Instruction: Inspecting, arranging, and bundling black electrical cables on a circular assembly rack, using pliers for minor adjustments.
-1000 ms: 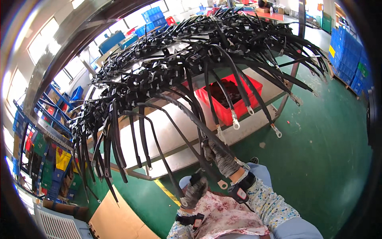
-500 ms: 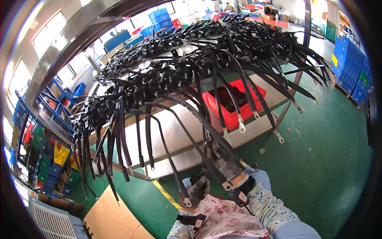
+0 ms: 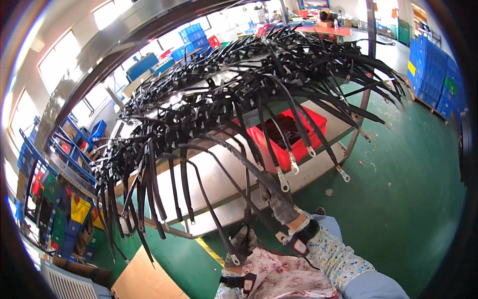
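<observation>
Black sleeved cables [image 3: 211,207] with metal ring lugs hang over the near edge of a heaped metal table, in front of my hands. My left hand [image 3: 243,240], in a dark grey glove, is closed at the lower end of a hanging black cable [image 3: 247,192]; another cable's lug [image 3: 235,259] lies across its wrist. Higher and further right, my right hand [image 3: 281,204], gloved alike, has its fingers curled. A thick cable crosses in front of it and partly hides the fingers, so what they hold cannot be made out.
A red bin [image 3: 318,122] with dark brown contents stands on the table's lower shelf [image 3: 219,187]. Blue crates [image 3: 428,74] are stacked at the right. Flat cardboard [image 3: 144,279] lies at lower left, beside a grey louvred unit [image 3: 69,281]. A metal frame [image 3: 79,74] arches overhead at left.
The whole view has shifted slightly, moving the table and bin a little left. My right hand sits slightly higher and further left in the picture. A small black piece above my left hand no longer shows.
</observation>
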`<control>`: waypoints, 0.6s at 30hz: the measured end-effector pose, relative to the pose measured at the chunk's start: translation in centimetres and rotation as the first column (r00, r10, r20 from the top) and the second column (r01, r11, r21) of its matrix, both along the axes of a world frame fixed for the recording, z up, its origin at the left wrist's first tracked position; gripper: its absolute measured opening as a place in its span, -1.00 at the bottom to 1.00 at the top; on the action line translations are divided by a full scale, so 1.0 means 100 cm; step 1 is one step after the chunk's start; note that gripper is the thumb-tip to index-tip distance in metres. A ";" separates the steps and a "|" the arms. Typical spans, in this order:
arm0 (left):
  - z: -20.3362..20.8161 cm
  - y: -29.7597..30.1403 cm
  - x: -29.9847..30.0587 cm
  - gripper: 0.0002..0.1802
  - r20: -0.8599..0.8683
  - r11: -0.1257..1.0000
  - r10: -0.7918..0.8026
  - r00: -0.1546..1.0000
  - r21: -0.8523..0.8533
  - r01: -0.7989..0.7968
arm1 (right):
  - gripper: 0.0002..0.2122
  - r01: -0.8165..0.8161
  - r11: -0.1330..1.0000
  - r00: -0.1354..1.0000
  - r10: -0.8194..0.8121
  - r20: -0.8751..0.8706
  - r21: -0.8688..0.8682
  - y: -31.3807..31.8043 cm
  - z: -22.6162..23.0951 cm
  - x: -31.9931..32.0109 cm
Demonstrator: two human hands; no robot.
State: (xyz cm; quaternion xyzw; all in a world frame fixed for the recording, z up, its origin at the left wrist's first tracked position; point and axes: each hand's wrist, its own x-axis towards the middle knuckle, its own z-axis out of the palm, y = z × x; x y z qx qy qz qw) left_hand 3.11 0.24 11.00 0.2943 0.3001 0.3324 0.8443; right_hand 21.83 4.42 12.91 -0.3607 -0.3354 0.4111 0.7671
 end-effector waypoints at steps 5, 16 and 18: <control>-0.011 0.002 -0.038 -0.74 -0.027 0.997 0.059 0.998 -0.054 -0.060 | -0.69 0.046 0.998 0.999 -0.046 0.001 -0.032 0.026 0.020 -0.016; -0.030 -0.002 -0.047 -0.78 -0.004 0.998 0.063 0.998 0.001 -0.063 | -0.62 -0.273 0.961 0.876 0.268 0.401 -0.047 0.049 -0.050 0.012; -0.030 -0.002 -0.049 -0.78 -0.033 0.997 0.060 0.998 0.047 -0.059 | -0.64 -0.284 0.953 0.919 0.302 0.254 -0.107 0.056 -0.055 0.006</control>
